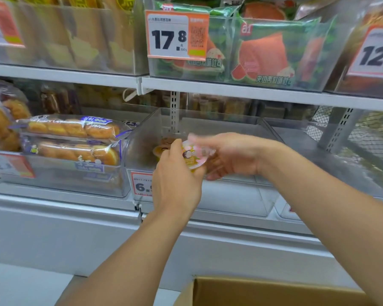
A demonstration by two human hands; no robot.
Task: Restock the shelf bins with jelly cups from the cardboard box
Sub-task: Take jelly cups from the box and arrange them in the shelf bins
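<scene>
My left hand grips a jelly cup with a pink and yellow lid, held over the front wall of a clear shelf bin. My right hand reaches in from the right, its blurred fingers touching the far side of the same cup. Behind my left hand, two brownish jelly cups sit at the bin's left side, partly hidden. A corner of the open cardboard box shows at the bottom; its contents are out of sight.
A clear bin of packaged bread twists stands to the left. Above hang bins with watermelon-print packets and price tags. A further clear bin lies to the right, beside a mesh panel.
</scene>
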